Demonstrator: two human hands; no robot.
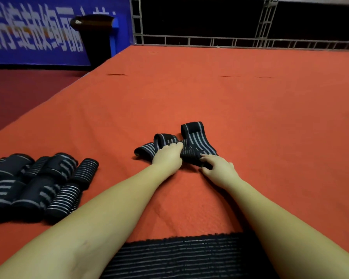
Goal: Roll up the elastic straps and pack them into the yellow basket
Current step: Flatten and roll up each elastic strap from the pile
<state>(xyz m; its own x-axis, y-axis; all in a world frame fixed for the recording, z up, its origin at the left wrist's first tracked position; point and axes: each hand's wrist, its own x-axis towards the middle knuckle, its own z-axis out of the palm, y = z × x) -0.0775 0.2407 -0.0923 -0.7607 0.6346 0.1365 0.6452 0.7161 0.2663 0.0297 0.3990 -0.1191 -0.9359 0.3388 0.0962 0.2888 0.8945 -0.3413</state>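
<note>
Both hands gripping loose strap on orange bench; could spring unrolled if tension slackens.

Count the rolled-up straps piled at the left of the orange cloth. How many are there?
7 at least, in one pile of rolled straps: about four in the far row, three nearer the camera. The pile runs past the left edge, so more may be hidden.
</note>
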